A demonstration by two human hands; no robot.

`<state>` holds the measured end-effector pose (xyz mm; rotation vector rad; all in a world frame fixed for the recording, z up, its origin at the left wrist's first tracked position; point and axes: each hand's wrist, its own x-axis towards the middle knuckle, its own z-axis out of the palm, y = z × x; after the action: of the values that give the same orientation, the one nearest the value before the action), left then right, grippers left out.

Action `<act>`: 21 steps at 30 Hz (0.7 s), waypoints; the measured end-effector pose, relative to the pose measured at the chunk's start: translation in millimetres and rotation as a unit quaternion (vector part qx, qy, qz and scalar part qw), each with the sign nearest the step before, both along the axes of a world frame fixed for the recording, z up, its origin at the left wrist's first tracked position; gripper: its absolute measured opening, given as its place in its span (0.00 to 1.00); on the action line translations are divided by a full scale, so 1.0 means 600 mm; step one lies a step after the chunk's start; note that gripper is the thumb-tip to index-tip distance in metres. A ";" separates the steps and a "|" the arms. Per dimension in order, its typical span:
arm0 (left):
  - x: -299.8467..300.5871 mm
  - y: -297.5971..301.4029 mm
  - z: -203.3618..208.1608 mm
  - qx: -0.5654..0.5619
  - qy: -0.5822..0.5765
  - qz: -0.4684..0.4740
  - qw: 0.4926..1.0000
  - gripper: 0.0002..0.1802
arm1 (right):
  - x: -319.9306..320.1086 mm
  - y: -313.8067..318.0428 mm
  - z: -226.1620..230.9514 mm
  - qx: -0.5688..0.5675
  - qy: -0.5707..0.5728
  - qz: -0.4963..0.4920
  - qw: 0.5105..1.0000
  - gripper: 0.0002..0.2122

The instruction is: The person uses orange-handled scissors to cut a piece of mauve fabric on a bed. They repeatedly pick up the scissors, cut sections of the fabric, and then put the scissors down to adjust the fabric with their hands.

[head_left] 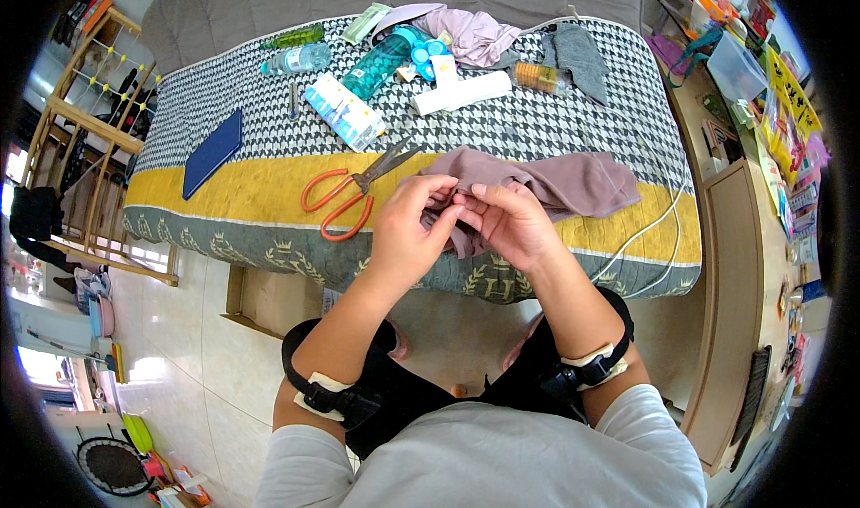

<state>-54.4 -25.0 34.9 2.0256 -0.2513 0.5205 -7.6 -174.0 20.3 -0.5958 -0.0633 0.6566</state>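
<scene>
A mauve cloth (pixel 578 185), perhaps a garment, lies bunched near the front edge of the bed. My left hand (pixel 408 226) and my right hand (pixel 511 221) meet over its left part, fingertips almost touching. Each pinches a bit of the cloth; anything small between the fingertips is too fine to make out. Just left of my left hand rest large scissors (pixel 360 182) with orange handles, their blades parted and pointing away to the right.
On the patterned bedspread (pixel 269 118) lie a dark blue flat case (pixel 213 154), a clear bottle (pixel 303 58), a teal bottle (pixel 376 67), a blue-white packet (pixel 345 112), a white roll (pixel 461 93) and a grey cloth (pixel 578 60). A white cable (pixel 647 226) hangs over the right edge.
</scene>
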 end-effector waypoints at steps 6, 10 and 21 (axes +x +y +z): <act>0.003 0.005 -0.003 0.057 -0.039 0.030 0.997 0.09 | 0.004 -0.003 -0.009 -0.027 -0.036 -0.022 0.999 0.07; 0.006 0.016 0.000 0.055 -0.085 0.052 0.993 0.08 | 0.004 -0.005 -0.004 -0.059 -0.043 -0.028 0.997 0.06; 0.008 0.027 0.005 0.126 -0.206 0.071 0.968 0.09 | -0.005 0.003 0.001 -0.136 -0.022 -0.006 0.990 0.08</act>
<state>-49.7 -8.6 37.6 2.1739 -0.4433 1.0478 -10.3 -172.3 21.2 -0.8728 -0.0118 0.6454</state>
